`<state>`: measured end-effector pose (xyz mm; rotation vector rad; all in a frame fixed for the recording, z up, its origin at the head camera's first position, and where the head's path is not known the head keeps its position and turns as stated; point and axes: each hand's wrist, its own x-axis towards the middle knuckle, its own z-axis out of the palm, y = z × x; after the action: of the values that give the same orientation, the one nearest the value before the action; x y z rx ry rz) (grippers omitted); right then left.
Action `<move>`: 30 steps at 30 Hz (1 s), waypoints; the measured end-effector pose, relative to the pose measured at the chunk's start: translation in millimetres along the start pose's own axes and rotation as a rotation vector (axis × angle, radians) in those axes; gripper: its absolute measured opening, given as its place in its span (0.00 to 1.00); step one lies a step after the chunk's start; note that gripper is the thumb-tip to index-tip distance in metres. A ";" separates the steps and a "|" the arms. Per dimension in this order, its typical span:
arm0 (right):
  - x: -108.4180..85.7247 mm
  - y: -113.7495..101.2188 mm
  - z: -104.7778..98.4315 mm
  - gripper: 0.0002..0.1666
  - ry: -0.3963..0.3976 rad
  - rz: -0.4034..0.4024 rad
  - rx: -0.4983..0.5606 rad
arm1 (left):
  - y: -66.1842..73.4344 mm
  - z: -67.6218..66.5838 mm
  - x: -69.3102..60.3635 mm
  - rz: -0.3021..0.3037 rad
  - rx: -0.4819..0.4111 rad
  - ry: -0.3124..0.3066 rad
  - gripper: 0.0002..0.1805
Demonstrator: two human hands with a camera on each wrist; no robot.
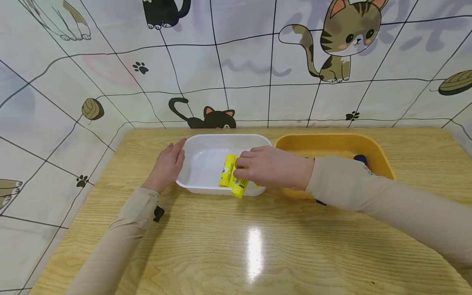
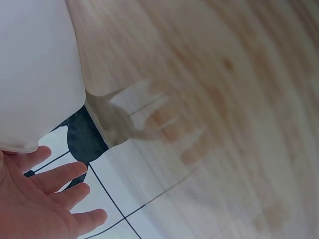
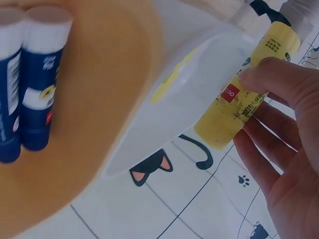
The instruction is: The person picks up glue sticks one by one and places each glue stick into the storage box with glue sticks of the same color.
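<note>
My right hand pinches a yellow glue stick between thumb and fingers, over the right part of the white plastic tray. Beside it in the head view, another yellow glue stick lies in the tray. More yellow shows near the tray's right end, mostly covered by the hand. At the tray's left end my left hand rests against the rim. In the left wrist view its fingers are extended and slightly spread, next to the tray's outer wall.
An orange-yellow tray stands to the right, partly under the right forearm. Blue glue sticks with white ends lie inside it. Both trays sit on a wood-grain table, whose back edge meets a cat-patterned sheet.
</note>
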<state>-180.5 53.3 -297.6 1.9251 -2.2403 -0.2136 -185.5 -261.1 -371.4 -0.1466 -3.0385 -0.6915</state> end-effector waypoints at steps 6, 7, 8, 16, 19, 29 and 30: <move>-2.0 16.5 -2.3 0.14 -0.054 0.044 0.030 | 0.9 -0.5 -0.7 0.003 -0.003 0.006 0.26; -1.6 18.7 -2.9 0.14 -0.063 0.052 0.033 | 1.1 -0.7 -0.8 0.001 -0.001 0.006 0.26; -0.9 20.7 -2.8 0.15 -0.078 0.061 0.036 | 1.4 -1.0 -1.1 0.001 -0.002 0.005 0.26; 8.7 29.3 1.2 0.16 -0.177 0.073 0.029 | 1.0 -1.2 -1.4 -0.014 -0.006 -0.010 0.26; 15.1 29.5 4.5 0.19 -0.245 0.059 0.014 | -0.2 -0.1 -1.1 -0.019 0.002 -0.014 0.26; 38.8 30.6 18.0 0.21 -0.431 -0.031 -0.047 | -0.2 -0.1 -0.7 -0.002 -0.003 0.000 0.26; 40.8 30.3 19.1 0.21 -0.455 -0.033 -0.038 | -0.1 -0.4 -0.5 -0.002 -0.004 0.001 0.26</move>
<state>-220.0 17.4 -307.7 2.0577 -2.4432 -0.7620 -185.0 -261.4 -371.0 -0.1436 -3.0367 -0.6978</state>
